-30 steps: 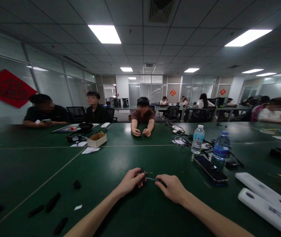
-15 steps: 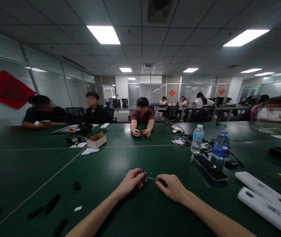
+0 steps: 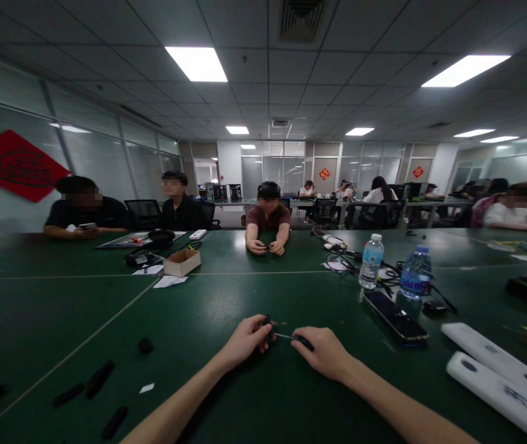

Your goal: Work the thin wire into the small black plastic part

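Scarcely moved since the earlier frame, head view: left hand (image 3: 247, 336), grip clamped on a small black part (image 3: 268, 320); right hand (image 3: 323, 349), clamped on a dark-handled tool (image 3: 304, 341), inward of the tabletop's (image 3: 226, 296) near edge. Work appears unfinished; black pieces (image 3: 100, 378) lie loose toward the near-left corner.

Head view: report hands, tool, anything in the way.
Left hand gripping small dark part. Right hand holding dark-handled tool, shaft toward the part; tip contact unclear. Phone off to the right, not between them.
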The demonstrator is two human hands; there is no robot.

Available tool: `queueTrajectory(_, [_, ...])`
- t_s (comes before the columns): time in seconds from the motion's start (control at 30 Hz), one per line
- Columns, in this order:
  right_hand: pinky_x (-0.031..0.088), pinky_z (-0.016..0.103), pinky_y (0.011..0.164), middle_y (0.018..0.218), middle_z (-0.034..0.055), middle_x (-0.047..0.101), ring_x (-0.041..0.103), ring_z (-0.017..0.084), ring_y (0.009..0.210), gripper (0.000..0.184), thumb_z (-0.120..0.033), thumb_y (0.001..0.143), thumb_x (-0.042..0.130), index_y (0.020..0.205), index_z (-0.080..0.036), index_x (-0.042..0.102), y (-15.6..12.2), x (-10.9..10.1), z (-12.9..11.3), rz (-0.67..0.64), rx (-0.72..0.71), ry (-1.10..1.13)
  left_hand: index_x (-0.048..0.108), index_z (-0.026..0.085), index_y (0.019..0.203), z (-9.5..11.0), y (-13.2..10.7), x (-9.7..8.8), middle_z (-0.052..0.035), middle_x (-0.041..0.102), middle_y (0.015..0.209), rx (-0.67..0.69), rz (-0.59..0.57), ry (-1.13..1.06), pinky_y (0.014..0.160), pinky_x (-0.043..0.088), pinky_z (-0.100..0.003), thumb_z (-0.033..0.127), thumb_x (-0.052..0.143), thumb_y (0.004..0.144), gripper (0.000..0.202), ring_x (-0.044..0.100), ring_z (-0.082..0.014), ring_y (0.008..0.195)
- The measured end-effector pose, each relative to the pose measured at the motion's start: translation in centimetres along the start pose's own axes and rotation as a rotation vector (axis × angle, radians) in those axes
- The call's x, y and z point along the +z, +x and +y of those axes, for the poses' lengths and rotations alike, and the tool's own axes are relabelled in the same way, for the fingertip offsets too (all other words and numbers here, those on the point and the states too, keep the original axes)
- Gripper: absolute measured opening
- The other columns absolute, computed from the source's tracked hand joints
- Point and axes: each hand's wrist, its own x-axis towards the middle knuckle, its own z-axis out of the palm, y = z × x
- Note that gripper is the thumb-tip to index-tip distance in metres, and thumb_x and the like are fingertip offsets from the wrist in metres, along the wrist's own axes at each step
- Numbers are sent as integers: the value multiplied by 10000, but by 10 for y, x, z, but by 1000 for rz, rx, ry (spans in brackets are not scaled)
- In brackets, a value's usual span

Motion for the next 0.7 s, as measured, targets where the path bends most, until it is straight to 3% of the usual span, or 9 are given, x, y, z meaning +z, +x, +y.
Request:
queueTrajectory(0.23, [479, 285, 775, 985, 31, 677, 633, 176, 824, 306, -405, 972, 434, 1135, -226, 621, 0, 3, 3, 28, 25, -18, 562, 125, 1058, 0, 1, -2, -86, 665, 896, -5, 3, 1, 565, 467, -237, 511, 504, 878, 429, 600, -130, 645])
queueTrajectory(0.43, [485, 277, 745, 973, 38, 679, 640, 179, 839, 324, -392, 989, 392, 1104, -211, 635, 3, 1, 8, 107, 157, 19, 583, 119, 1065, 4, -2, 0, -87, 673, 875, -21, -75, 15, 591, 475, -248, 490, 525, 877, 420, 611, -143, 672])
queueTrajectory(0.7, [473, 260, 733, 953, 21, 683, 633, 163, 799, 296, -396, 962, 441, 1084, -221, 646, 0, -5, -4, -22, 15, 21, 574, 126, 1067, 1, 1, 1, -89, 670, 873, -35, 21, -73, 588, 479, -245, 509, 539, 860, 437, 610, -135, 637])
